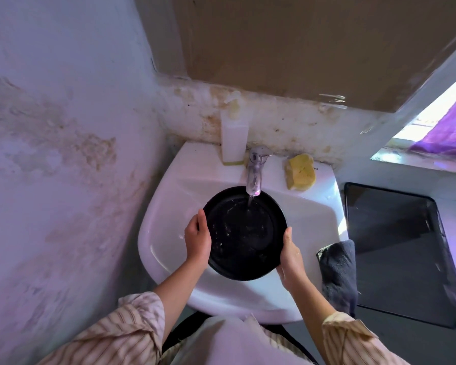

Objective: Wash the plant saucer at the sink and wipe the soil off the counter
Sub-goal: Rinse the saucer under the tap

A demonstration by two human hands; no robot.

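A round black plant saucer (244, 234) is held over the white sink (166, 219), tilted slightly toward me. My left hand (197, 239) grips its left rim and my right hand (291, 256) grips its lower right rim. Water runs from the chrome tap (256, 169) onto the saucer's upper middle. Wet specks and streaks show on the saucer's inner face.
A yellow sponge (300, 172) lies on the sink ledge right of the tap. A white soap dispenser (233, 138) stands to the tap's left. A dark grey cloth (338, 272) hangs over the sink's right edge. A black tray (398, 248) lies on the counter at right. A stained wall is close on the left.
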